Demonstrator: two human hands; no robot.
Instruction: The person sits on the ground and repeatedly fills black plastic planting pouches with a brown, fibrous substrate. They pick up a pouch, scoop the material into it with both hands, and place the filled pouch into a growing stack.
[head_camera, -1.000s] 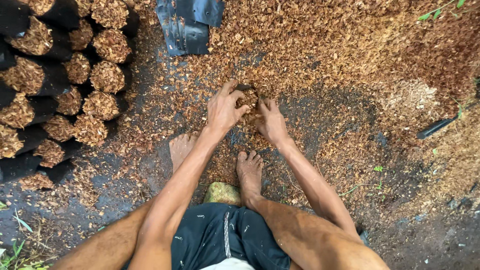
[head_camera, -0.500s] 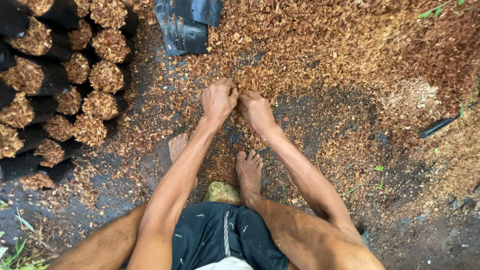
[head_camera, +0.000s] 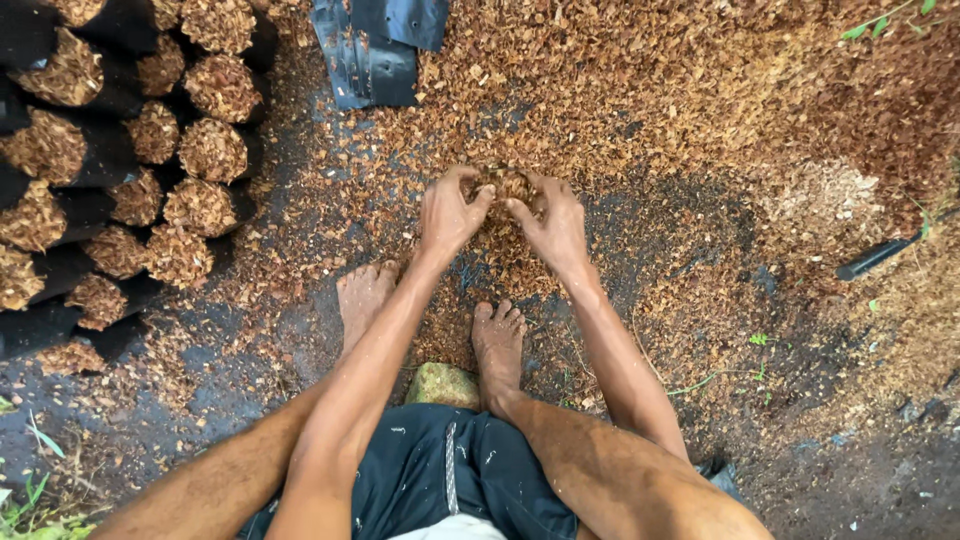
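Seen from above, a squatting person's 2 bare feet (head_camera: 498, 335) rest on dark ground, and just beyond them the left hand (head_camera: 450, 215) and right hand (head_camera: 550, 225), equally near, cup together around a clump of brown husk chips (head_camera: 508, 190), with the big chip pile (head_camera: 650, 80) farther ahead and filled black bags (head_camera: 150, 150) stacked at far left.

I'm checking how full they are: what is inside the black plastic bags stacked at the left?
The black plastic bags lie with mouths showing, packed to the rim with brown chopped husk chips. Anything deeper inside is hidden by that filling.
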